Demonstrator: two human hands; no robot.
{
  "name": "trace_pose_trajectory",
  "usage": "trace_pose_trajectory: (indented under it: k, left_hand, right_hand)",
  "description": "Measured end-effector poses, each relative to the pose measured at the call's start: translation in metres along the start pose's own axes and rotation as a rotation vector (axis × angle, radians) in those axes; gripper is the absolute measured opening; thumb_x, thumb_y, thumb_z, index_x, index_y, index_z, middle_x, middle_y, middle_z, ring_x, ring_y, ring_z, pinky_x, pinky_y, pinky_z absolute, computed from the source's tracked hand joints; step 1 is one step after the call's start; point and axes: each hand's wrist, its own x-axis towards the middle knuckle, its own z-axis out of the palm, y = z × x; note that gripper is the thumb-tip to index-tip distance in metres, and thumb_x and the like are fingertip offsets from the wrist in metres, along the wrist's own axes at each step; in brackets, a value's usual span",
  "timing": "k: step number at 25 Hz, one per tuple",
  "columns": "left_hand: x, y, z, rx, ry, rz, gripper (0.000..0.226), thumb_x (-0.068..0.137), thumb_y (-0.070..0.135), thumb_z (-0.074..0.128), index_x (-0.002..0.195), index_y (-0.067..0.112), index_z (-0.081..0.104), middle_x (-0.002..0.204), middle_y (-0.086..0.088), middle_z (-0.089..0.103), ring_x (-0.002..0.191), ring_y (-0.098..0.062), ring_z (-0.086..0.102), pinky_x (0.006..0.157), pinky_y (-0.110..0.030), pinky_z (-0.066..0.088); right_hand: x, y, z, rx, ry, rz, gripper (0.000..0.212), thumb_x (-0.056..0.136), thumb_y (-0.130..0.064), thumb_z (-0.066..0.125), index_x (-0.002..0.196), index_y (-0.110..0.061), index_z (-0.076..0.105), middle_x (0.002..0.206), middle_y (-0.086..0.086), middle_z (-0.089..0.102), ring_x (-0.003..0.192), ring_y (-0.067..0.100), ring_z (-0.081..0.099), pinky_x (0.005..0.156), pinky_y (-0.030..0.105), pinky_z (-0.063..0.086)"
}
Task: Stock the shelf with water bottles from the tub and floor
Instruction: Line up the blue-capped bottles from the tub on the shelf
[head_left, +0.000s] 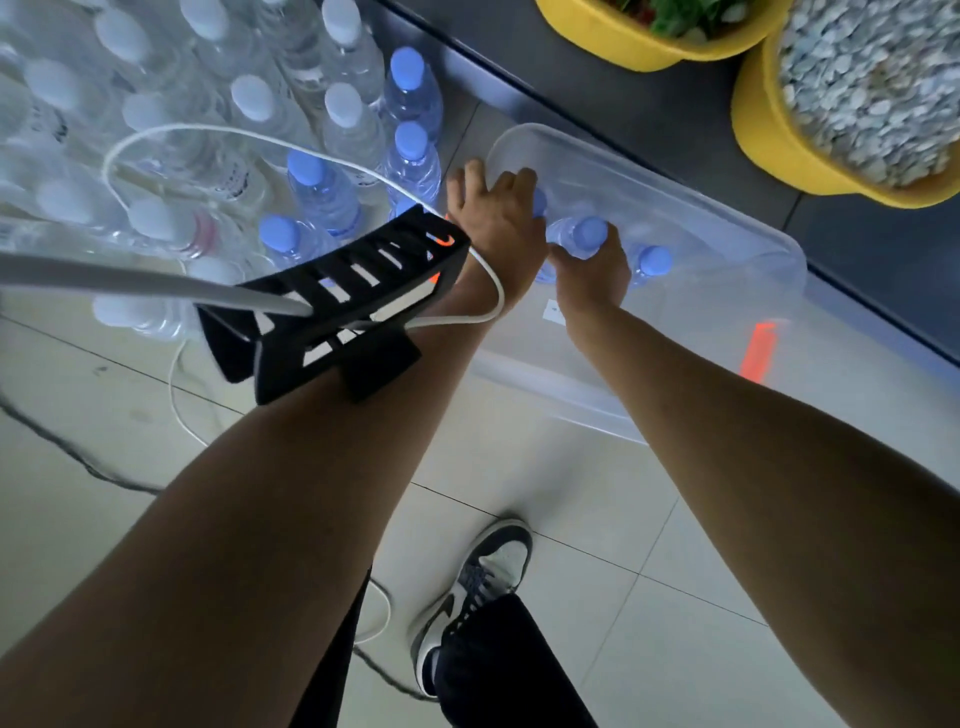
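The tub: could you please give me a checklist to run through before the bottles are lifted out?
1. Right hand grips a blue-capped bottle near its cap: ok.
2. Left hand has a firm hold on a second bottle: cannot tell, the hand hides it.
3. White cable clear of the arms: not ok, it loops round the left wrist.
4. Third bottle upright in the tub: ok.
5. Tub flat on the floor: ok.

Head-worn, seemingly steeply down onto tub (701, 218)
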Motion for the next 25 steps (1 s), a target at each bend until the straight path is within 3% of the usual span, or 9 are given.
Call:
trace_pose_trajectory:
  k: [3,6,8,10,13,16,18,21,25]
  left_hand:
    - [-0.017,-0.011,-0.016,-0.053,0.113,0.045,0.022,0.089,0.029,0.055,0.105,0.019,0.067,0.103,-0.002,0.074,0.127,-0.031,0.051,0.115,-0.045,0.029]
    - [-0.045,-0.008,-0.049,-0.24,0.325,0.042,0.012,0.075,0.019,0.073,0.085,0.012,0.071,0.083,-0.01,0.072,0.106,-0.032,0.064,0.106,-0.049,0.043]
    - [-0.063,0.001,-0.073,-0.411,0.339,-0.052,0.014,0.075,0.018,0.073,0.087,0.011,0.07,0.087,-0.011,0.069,0.101,-0.033,0.063,0.098,-0.047,0.048]
    - [-0.085,0.016,-0.1,-0.557,0.233,-0.177,0.017,0.084,0.02,0.068,0.098,0.01,0.066,0.098,-0.01,0.067,0.104,-0.034,0.058,0.093,-0.047,0.048]
    - [-0.108,0.039,-0.159,-0.653,0.229,-0.255,0.016,0.089,0.02,0.065,0.101,0.009,0.062,0.098,-0.009,0.066,0.101,-0.034,0.058,0.082,-0.04,0.042]
    - [-0.112,0.056,-0.256,-0.671,0.318,-0.196,0.016,0.087,0.019,0.069,0.097,0.008,0.063,0.092,-0.01,0.067,0.093,-0.034,0.062,0.077,-0.036,0.039]
    - [-0.108,0.066,-0.327,-0.659,0.384,-0.135,0.019,0.085,0.02,0.069,0.096,0.006,0.063,0.091,-0.011,0.066,0.092,-0.035,0.062,0.075,-0.041,0.043]
    - [-0.098,0.088,-0.459,-0.658,0.468,0.034,0.028,0.084,0.03,0.064,0.095,0.005,0.065,0.089,-0.011,0.066,0.091,-0.036,0.061,0.071,-0.045,0.049]
    - [-0.092,0.112,-0.628,-0.616,0.53,0.192,0.039,0.084,0.046,0.057,0.097,0.01,0.067,0.091,-0.006,0.067,0.094,-0.033,0.062,0.075,-0.042,0.048]
  right_hand:
    - [-0.026,-0.002,-0.019,-0.021,0.012,-0.072,0.034,0.088,-0.027,0.071,0.119,-0.019,0.06,0.105,-0.007,0.062,0.097,0.016,0.059,0.086,0.024,0.038]
    - [-0.056,-0.014,-0.048,-0.005,0.053,-0.08,0.042,0.087,-0.028,0.075,0.125,-0.021,0.06,0.107,-0.009,0.059,0.097,0.011,0.053,0.086,0.022,0.037]
    - [-0.084,-0.031,-0.078,-0.019,0.072,-0.094,0.046,0.085,-0.028,0.077,0.128,-0.018,0.061,0.113,-0.003,0.064,0.1,0.011,0.055,0.088,0.02,0.039]
    - [-0.109,-0.047,-0.106,-0.027,0.08,-0.138,0.047,0.083,-0.027,0.08,0.126,-0.017,0.063,0.119,0.0,0.068,0.105,0.013,0.06,0.091,0.023,0.042]
    - [-0.148,-0.089,-0.157,-0.013,0.068,-0.2,0.046,0.081,-0.027,0.081,0.123,-0.021,0.065,0.11,-0.009,0.064,0.101,0.008,0.058,0.089,0.022,0.042]
    - [-0.186,-0.151,-0.216,-0.01,0.041,-0.269,0.042,0.078,-0.036,0.079,0.117,-0.027,0.067,0.108,-0.014,0.065,0.101,0.006,0.061,0.084,0.02,0.041]
    - [-0.212,-0.198,-0.25,0.035,0.013,-0.319,0.036,0.074,-0.042,0.076,0.107,-0.035,0.066,0.103,-0.019,0.069,0.097,0.0,0.064,0.078,0.018,0.045]
    - [-0.261,-0.284,-0.31,0.11,0.009,-0.435,0.025,0.071,-0.041,0.076,0.094,-0.047,0.067,0.091,-0.029,0.072,0.084,-0.011,0.065,0.071,0.013,0.048]
    - [-0.325,-0.389,-0.398,0.153,0.019,-0.53,0.028,0.067,-0.039,0.079,0.086,-0.053,0.065,0.078,-0.031,0.068,0.072,-0.01,0.063,0.068,0.014,0.047]
